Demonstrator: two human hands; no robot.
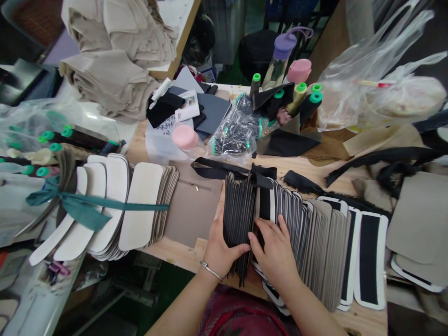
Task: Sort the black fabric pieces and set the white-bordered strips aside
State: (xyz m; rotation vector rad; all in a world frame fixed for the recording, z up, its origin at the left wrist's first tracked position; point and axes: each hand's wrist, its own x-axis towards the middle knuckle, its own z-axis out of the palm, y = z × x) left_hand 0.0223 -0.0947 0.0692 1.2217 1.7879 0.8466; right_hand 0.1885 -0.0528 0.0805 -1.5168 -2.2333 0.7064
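Observation:
A stack of thin black pieces stands on edge on the wooden table, in front of me. My left hand is wrapped round its left and near side, thumb across the front. Closed at the stack's right edge, my right hand has its thumb and bent index finger against the black pieces. Its other fingers rest over the neighbouring row of grey, white-edged panels, which leans to the right. A black fabric strip lies over the top of the two stacks. The right fingertips are partly hidden.
Beige panels tied with a teal ribbon lie left, beside a flat taupe sheet. Bagged thread spools, a pink-lidded jar and a purple-capped bottle stand behind. Grey pieces lie far right.

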